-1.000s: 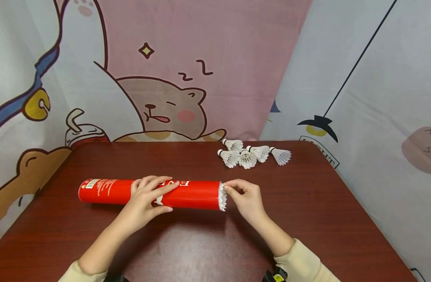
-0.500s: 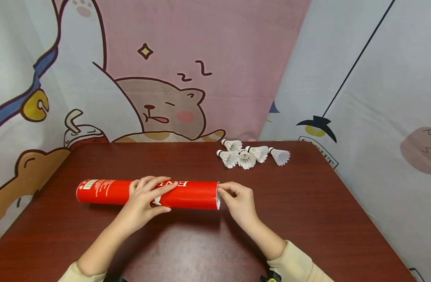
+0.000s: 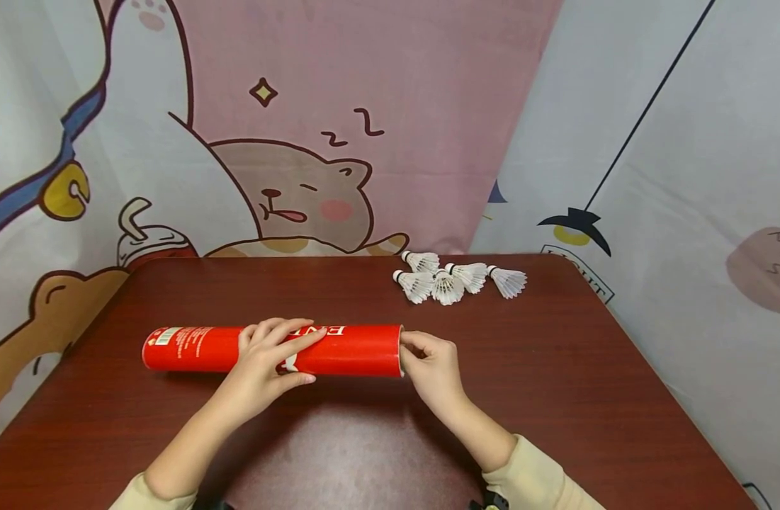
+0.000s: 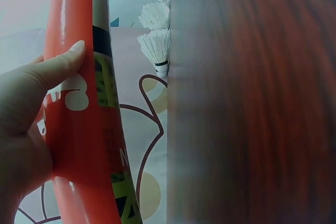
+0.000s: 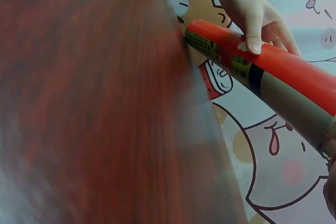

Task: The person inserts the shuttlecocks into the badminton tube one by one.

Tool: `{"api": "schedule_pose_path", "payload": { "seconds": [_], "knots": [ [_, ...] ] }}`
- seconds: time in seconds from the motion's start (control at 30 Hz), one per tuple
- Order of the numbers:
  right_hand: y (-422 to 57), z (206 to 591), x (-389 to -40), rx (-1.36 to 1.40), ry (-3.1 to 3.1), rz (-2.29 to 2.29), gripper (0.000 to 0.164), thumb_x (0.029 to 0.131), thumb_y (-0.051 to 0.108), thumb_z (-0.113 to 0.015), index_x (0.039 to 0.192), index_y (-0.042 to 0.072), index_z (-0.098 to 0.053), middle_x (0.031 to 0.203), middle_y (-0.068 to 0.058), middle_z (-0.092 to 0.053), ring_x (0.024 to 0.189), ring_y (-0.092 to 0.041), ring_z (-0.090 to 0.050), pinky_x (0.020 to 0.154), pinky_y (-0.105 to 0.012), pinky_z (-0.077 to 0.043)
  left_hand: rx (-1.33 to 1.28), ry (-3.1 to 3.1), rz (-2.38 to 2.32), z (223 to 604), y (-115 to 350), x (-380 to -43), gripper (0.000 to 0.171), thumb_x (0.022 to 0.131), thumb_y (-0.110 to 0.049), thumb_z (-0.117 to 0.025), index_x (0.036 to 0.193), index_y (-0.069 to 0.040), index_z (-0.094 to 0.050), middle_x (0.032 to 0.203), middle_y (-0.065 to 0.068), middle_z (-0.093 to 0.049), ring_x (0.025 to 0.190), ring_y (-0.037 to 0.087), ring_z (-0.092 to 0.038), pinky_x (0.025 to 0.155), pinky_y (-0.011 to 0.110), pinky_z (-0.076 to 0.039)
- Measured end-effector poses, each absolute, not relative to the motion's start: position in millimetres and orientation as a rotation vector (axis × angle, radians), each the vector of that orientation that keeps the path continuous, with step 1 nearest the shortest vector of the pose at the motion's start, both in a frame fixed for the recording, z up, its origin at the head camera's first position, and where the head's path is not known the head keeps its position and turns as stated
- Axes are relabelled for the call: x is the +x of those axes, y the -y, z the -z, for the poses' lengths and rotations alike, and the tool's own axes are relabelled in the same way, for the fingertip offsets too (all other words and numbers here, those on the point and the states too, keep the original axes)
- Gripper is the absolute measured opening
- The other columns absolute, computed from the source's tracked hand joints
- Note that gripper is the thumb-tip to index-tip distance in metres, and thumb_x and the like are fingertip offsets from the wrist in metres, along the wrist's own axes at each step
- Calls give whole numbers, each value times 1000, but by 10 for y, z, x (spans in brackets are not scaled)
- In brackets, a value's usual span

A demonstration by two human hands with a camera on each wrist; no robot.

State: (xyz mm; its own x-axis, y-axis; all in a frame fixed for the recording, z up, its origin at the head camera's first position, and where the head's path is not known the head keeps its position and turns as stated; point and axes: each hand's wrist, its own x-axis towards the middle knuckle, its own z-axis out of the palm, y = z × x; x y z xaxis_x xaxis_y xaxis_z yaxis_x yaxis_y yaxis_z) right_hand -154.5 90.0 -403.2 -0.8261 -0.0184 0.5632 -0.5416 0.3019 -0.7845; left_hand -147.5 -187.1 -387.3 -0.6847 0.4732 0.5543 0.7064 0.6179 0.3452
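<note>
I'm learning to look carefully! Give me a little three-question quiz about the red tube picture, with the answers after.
1. True or false: the left hand grips the red tube around its middle.
2. How many loose shuttlecocks lie at the far side of the table?
A) two B) five C) nine
3. Fill in: the right hand touches the tube at its ____ end.

Key:
1. True. Its fingers curl over the lying tube.
2. B, five, in one cluster.
3. Open. The fingertips sit right at the mouth; no feathers stick out of it in the head view.
</note>
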Motion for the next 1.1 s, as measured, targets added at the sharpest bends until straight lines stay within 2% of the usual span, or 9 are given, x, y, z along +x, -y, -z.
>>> {"api": "schedule_pose_path", "payload": {
  "seconds": [0.13,0.37,0.6,0.77,0.97,1.1],
  "knots": [
    [-952,4044,-1566,544,2089,-1518,22,76,-11,-69,86,7,-77,70,3,-66,50,-7,-50,43,-21,-42,-939,2434,775,3873,1868,-1475,77,63,-21,-89,134,-28,-59,133,3,-52,117,27,-40,91,55,-18],
    [-1073,4021,-1666,615,2005,-1386,15,75,-3,-77,85,7,-76,81,1,-70,60,-8,-52,51,-18,-39,-933,2433,769,3875,1879,-1477,77,63,-21,-89,133,-28,-59,133,2,-52,118,26,-40,90,54,-18],
    [-1182,3728,-1640,472,2016,-1304,15,72,-10,-78,85,-5,-72,75,-15,-69,55,-17,-48,51,-19,-36,-933,2431,771,3879,1883,-1478,77,63,-21,-89,133,-27,-59,133,1,-51,118,27,-39,90,54,-18],
    [-1397,3931,-1892,361,2000,-1325,14,73,-6,-79,86,-4,-73,68,-11,-66,53,-12,-48,48,-18,-36,-929,2435,778,3883,1886,-1474,77,63,-20,-89,133,-27,-59,133,1,-51,118,26,-39,91,55,-18],
    [-1627,4123,-2145,244,1993,-1354,12,76,2,-80,87,0,-75,73,-9,-69,54,-6,-48,50,-16,-36,-927,2434,774,3881,1886,-1478,76,64,-21,-89,133,-28,-59,133,1,-51,118,27,-39,91,54,-18],
    [-1742,4184,-2244,158,2017,-1352,12,76,3,-80,87,-1,-74,70,-9,-68,54,-6,-47,49,-16,-35,-927,2435,771,3880,1885,-1479,75,64,-22,-88,133,-28,-59,133,1,-52,118,28,-40,91,54,-18]
  ]
}}
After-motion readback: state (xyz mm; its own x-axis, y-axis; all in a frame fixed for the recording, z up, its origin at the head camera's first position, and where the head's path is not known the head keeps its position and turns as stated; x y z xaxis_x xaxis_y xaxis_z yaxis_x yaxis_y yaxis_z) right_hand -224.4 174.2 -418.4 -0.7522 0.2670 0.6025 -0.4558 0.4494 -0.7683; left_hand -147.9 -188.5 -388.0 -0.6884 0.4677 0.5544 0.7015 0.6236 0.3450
